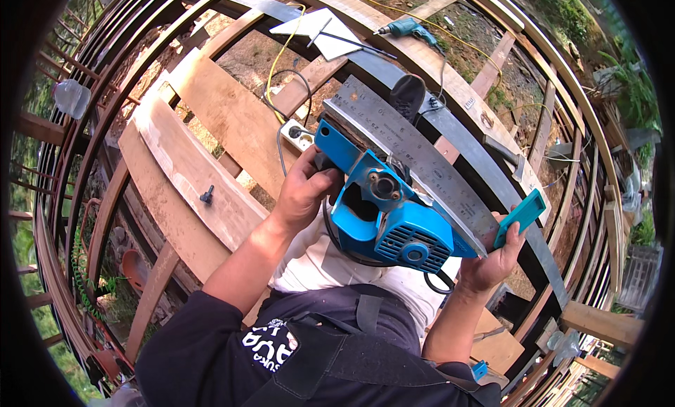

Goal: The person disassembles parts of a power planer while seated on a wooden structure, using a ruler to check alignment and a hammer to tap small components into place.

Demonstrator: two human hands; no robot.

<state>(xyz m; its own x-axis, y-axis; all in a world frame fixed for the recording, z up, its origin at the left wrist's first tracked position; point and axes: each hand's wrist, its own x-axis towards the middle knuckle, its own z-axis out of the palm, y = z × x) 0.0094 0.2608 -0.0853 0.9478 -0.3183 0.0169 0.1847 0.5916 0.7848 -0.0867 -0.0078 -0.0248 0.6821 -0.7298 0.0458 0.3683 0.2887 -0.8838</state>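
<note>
Blue plastic power saw (394,220) gripped by left hand (304,192); right hand (492,263) holds steel square (422,164).

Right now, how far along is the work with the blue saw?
Done: planks lie across the frame, and the saw is resting on the work. In hand: the left hand grips the saw, and the right hand holds a steel square beside it. Left: no cut line is visible, so progress is unclear.

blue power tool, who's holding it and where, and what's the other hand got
The left hand grips the blue power tool at its rear handle end. The right hand holds the try square by its teal stock.
</note>
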